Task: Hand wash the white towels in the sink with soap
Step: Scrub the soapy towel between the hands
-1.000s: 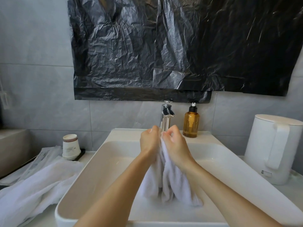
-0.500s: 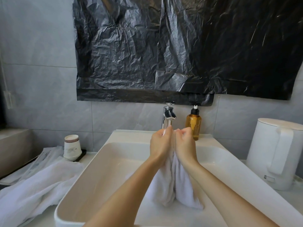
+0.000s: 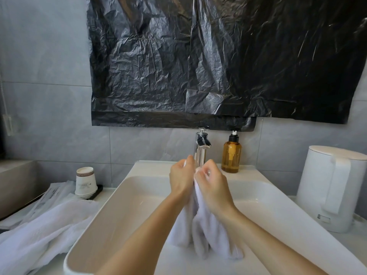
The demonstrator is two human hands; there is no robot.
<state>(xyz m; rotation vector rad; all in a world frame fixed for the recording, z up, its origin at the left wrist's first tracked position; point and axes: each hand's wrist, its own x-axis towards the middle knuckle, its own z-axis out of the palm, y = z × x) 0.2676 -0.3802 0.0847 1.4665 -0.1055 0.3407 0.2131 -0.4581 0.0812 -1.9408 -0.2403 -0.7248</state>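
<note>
A wet white towel (image 3: pixel 206 233) hangs down into the white sink (image 3: pixel 119 211), its top bunched between both hands. My left hand (image 3: pixel 181 177) grips the towel's upper left fold, my right hand (image 3: pixel 213 187) grips the fold beside it, and the two hands are close together above the basin. The towel's lower end lies on the sink floor. An amber soap pump bottle (image 3: pixel 231 153) stands on the sink's back ledge, right of the chrome tap (image 3: pixel 201 149). A second white towel (image 3: pixel 39 233) lies on the counter left of the sink.
A stack of paper cups (image 3: pixel 85 182) stands on the left counter beside plastic-wrapped packets (image 3: pixel 49 197). A white kettle (image 3: pixel 333 187) sits right of the sink. Black plastic sheeting (image 3: pixel 218 60) covers the wall above the tap.
The hands rubbed the towel's top together, pressing close half a second ago. Now my right hand has dropped lower and they sit slightly apart, still holding the towel.
</note>
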